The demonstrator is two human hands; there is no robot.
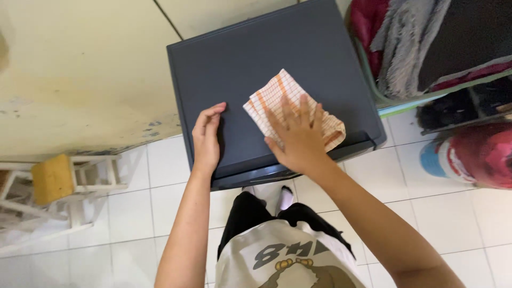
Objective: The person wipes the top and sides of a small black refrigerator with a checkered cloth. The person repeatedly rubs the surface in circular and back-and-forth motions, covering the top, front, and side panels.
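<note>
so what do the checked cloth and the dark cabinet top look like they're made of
The cloth looks like thin woven cotton, matte: orange grid lines on white, soft creases, and it lies limp under the right hand. The cabinet top looks like moulded plastic, dark grey with a dull satin finish: smooth face, raised rim, rounded corners. Painted metal can't be ruled out. The left hand rests flat on it.

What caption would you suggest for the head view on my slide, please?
Right hand presses an orange-checked cloth flat on a dark grey cabinet top; left hand rests beside it.
</note>
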